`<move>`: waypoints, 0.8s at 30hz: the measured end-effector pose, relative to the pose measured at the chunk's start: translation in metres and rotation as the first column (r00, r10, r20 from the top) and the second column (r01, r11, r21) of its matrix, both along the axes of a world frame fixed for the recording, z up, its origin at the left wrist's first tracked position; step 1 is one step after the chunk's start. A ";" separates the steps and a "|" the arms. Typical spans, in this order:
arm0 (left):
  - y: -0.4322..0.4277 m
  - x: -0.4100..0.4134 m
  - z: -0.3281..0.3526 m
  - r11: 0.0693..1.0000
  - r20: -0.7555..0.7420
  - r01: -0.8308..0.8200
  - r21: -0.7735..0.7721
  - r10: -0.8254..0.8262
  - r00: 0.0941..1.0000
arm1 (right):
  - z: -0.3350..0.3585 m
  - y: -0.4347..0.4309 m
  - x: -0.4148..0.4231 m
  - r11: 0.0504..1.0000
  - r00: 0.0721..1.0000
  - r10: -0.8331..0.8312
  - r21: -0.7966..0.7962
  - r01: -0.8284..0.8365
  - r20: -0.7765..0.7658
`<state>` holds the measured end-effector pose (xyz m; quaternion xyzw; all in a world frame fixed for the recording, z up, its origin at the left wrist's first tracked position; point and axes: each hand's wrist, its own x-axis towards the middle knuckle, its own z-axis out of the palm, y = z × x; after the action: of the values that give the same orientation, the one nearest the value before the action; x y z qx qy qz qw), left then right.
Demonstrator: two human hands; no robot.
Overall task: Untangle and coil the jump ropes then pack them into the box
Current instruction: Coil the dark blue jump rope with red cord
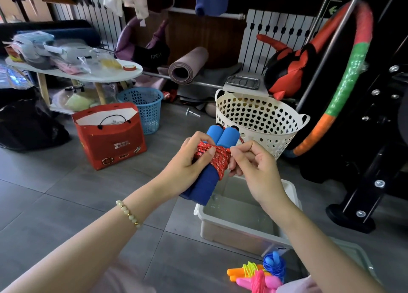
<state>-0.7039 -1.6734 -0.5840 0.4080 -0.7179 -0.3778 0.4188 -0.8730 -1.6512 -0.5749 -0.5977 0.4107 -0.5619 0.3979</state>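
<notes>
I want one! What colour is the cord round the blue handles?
The cord is red, white-flecked; head view.

The foam handles (220,136) look soft and matt blue; the braided cord (217,160) is a rough red weave flecked white. The box (231,233) is smooth translucent plastic with a faint sheen; the heart-pierced basket (254,118) is cream plastic; the floor tiles (66,193) are matt grey; the bracelet beads (128,213) are glossy.
</notes>
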 end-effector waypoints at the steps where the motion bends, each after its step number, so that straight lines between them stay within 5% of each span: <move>1: -0.003 0.004 0.001 0.999 0.047 0.017 -0.036 -0.015 0.999 | -0.002 0.000 0.000 1.000 1.000 0.006 0.011 -0.006 0.009; 12: -0.006 0.021 0.018 0.958 0.413 0.052 -0.283 0.072 0.908 | -0.014 0.002 0.005 0.998 0.997 0.051 0.043 -0.049 -0.052; 14: -0.003 0.018 0.024 0.946 0.569 0.052 -0.321 0.149 0.809 | -0.014 0.001 0.007 0.998 0.997 0.043 0.057 -0.039 -0.066; 16: 0.000 0.013 0.024 0.940 0.752 0.062 -0.336 0.229 0.618 | -0.013 -0.001 0.006 0.999 0.997 0.003 0.049 0.001 -0.078; 17: 0.002 0.009 0.019 0.954 0.774 0.076 -0.289 0.186 0.605 | -0.012 -0.002 0.005 0.999 0.996 -0.020 0.040 0.023 -0.084; 21: 0.012 -0.001 -0.004 0.993 0.442 0.109 0.039 -0.115 0.890 | -0.016 -0.006 -0.001 0.997 0.994 -0.052 0.057 0.057 -0.093; 24: 0.008 0.000 -0.008 0.998 0.413 0.066 0.014 -0.066 0.908 | -0.019 -0.007 -0.002 0.996 0.995 -0.028 0.079 0.036 -0.096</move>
<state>-0.7042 -1.6650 -0.5917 0.4542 -0.8035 -0.2969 0.2448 -0.8746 -1.6580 -0.5938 -0.6005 0.4610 -0.5221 0.3929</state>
